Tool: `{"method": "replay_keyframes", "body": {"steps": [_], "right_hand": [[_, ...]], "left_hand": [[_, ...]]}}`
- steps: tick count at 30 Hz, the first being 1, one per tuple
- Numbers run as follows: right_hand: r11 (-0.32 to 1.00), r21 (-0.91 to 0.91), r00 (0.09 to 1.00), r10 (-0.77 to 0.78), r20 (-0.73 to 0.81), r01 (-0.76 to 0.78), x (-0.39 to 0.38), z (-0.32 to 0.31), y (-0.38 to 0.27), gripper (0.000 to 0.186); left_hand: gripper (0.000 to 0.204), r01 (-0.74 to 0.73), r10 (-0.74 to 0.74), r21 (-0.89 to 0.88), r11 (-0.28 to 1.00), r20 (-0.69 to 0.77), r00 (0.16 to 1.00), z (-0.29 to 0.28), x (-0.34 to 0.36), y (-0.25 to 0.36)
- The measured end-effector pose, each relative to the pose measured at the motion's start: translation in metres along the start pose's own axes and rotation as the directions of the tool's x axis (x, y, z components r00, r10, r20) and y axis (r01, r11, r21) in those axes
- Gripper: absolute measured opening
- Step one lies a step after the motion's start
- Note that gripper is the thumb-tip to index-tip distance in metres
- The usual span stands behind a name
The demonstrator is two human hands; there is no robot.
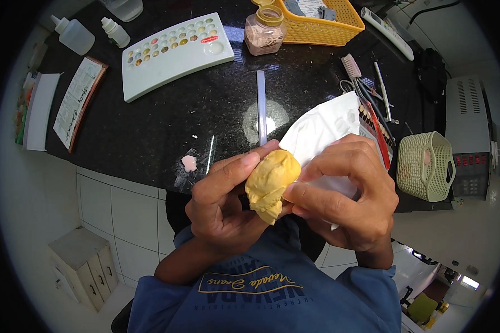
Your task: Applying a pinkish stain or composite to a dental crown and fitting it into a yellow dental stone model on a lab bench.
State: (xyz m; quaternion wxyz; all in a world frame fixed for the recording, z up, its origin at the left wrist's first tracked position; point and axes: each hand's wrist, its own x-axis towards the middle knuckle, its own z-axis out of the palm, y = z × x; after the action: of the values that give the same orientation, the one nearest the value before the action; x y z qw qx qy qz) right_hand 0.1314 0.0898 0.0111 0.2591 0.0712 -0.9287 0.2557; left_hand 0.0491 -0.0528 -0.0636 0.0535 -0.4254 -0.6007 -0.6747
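A rough yellow lump (271, 183), like dental stone or putty, is held up in front of my chest. My left hand (222, 200) is closed around its left side and underside. From the other side, my right hand (350, 194) is closed in a pinch, thumb and index fingertips against the lump's right edge. A white paper tissue (316, 130) spreads behind the right fingers, and a corner of it shows below them; whether those fingers also grip it is hidden. Just beyond the lump, a pale translucent strip (261, 105) lies on the black table.
A white palette (175, 66) with coloured wells, a jar of pink powder (265, 30) and a yellow basket (322, 28) stand at the back. A pink blob (189, 163) lies front left. Brushes and tools surround a toothbrush (351, 66) at right, near a pale woven basket (408, 166).
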Motion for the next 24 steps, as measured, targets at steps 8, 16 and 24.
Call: {"method": "replay_keyframes", "body": {"steps": [8, 16, 24], "right_hand": [[0.995, -0.077, 0.997, -0.066, 0.042, 0.069, 0.0, -0.0028, 0.0023, 0.023], [0.984, 0.14, 0.993, 0.113, -0.046, -0.105, -0.0027, -0.0001, 0.0, 0.023], [0.987, -0.144, 0.997, -0.063, 0.047, 0.069, -0.0015, -0.0029, 0.0002, 0.022]], "left_hand": [[0.062, -0.035, 0.034, -0.101, 0.994, -0.01, 0.999, 0.0023, 0.0017, 0.0017], [0.065, -0.053, 0.049, -0.171, 0.984, -0.031, 0.998, 0.0043, 0.0032, -0.0006], [0.063, -0.079, 0.08, -0.117, 0.99, 0.003, 0.997, 0.0013, 0.002, -0.0023]]}}
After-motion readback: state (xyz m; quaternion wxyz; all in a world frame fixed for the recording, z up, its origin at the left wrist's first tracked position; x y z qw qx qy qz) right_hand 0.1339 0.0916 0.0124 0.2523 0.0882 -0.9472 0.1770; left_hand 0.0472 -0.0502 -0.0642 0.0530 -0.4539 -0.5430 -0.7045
